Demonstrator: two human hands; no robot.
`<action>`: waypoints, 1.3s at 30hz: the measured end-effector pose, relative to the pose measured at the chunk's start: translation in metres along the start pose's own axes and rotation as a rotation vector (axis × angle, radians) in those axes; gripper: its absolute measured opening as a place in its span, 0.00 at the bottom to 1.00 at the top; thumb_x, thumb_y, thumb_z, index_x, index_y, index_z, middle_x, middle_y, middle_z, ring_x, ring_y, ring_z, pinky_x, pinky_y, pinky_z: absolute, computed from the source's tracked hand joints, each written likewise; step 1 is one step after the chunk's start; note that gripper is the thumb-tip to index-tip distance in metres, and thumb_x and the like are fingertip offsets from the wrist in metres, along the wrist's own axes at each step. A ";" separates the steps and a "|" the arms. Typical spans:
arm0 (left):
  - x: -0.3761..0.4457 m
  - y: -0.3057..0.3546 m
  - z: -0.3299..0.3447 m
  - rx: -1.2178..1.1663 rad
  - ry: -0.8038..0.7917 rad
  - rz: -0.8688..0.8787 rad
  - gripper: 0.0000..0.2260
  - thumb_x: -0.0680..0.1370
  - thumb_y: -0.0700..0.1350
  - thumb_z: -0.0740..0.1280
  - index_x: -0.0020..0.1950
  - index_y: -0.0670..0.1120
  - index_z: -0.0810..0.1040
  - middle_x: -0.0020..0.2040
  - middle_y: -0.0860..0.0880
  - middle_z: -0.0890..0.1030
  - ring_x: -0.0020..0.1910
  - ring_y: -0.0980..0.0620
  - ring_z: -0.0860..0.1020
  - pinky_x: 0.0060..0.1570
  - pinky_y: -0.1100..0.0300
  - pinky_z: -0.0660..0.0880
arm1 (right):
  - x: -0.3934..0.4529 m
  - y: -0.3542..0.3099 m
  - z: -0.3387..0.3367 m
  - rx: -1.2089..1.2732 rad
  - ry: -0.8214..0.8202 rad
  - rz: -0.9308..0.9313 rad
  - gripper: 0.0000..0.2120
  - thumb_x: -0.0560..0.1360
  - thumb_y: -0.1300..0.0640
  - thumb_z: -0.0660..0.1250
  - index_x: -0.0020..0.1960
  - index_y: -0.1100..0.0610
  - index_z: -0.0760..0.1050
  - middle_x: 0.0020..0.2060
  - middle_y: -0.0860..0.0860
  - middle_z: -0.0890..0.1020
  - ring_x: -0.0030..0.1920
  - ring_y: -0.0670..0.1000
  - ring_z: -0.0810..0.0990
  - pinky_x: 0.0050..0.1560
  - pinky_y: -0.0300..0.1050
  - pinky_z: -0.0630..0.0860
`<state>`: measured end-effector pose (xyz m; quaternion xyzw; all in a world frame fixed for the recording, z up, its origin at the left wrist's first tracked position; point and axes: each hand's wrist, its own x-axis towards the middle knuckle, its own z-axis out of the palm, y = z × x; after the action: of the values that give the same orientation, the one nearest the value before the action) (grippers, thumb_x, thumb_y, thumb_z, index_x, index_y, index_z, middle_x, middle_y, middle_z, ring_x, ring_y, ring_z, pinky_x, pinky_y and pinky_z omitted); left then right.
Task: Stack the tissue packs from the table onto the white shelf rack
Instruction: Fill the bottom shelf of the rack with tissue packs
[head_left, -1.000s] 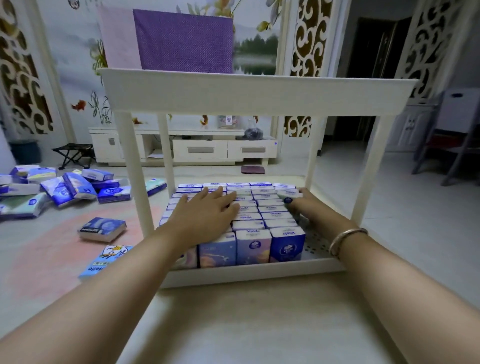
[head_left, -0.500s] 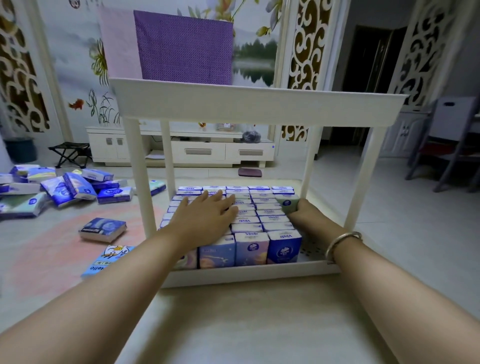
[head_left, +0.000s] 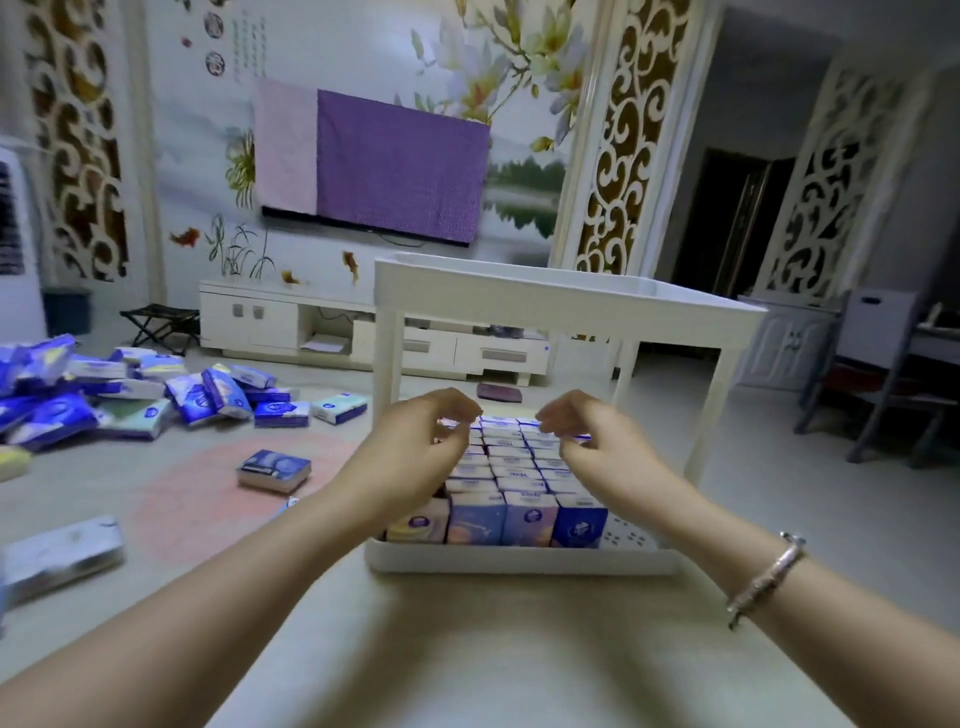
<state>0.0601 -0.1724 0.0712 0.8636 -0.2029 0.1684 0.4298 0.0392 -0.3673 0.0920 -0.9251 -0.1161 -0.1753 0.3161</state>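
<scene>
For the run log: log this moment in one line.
left hand: empty, above rack packs | right hand: empty | loose packs: on table

Smooth plastic, glossy wrappers, dull cloth and pale metal.
The white plastic shelf rack (head_left: 519, 564) looks smooth and matt, its base perforated; the blue-and-white tissue packs (head_left: 524, 514) wear glossy film; the purple cloth cover (head_left: 400, 161) hangs matt and finely textured; the silver metal bracelet (head_left: 769, 577) glints faintly; the beige table top (head_left: 493, 649) is smooth, matt.
</scene>
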 end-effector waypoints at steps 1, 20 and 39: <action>-0.008 -0.001 -0.011 -0.084 0.016 -0.012 0.09 0.80 0.43 0.61 0.55 0.51 0.79 0.54 0.56 0.81 0.52 0.57 0.80 0.52 0.62 0.73 | -0.001 -0.013 0.005 0.006 -0.004 -0.046 0.14 0.76 0.65 0.57 0.56 0.52 0.75 0.53 0.45 0.80 0.54 0.43 0.77 0.60 0.44 0.74; -0.044 -0.207 -0.197 -0.535 0.624 -0.647 0.09 0.80 0.37 0.57 0.49 0.46 0.76 0.49 0.46 0.80 0.38 0.53 0.77 0.40 0.60 0.71 | 0.162 -0.160 0.315 0.005 -0.183 -0.190 0.18 0.73 0.58 0.63 0.62 0.56 0.72 0.58 0.55 0.77 0.62 0.56 0.72 0.51 0.43 0.66; -0.042 -0.242 -0.204 -0.574 0.647 -0.728 0.08 0.79 0.40 0.62 0.57 0.44 0.75 0.54 0.47 0.79 0.48 0.49 0.80 0.43 0.59 0.74 | 0.220 -0.172 0.377 0.006 -0.079 -0.206 0.12 0.75 0.50 0.61 0.57 0.49 0.67 0.47 0.53 0.78 0.47 0.58 0.77 0.41 0.51 0.75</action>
<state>0.1198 0.1342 0.0057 0.6307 0.2124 0.2036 0.7181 0.2782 0.0249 -0.0057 -0.9136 -0.2235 -0.1698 0.2942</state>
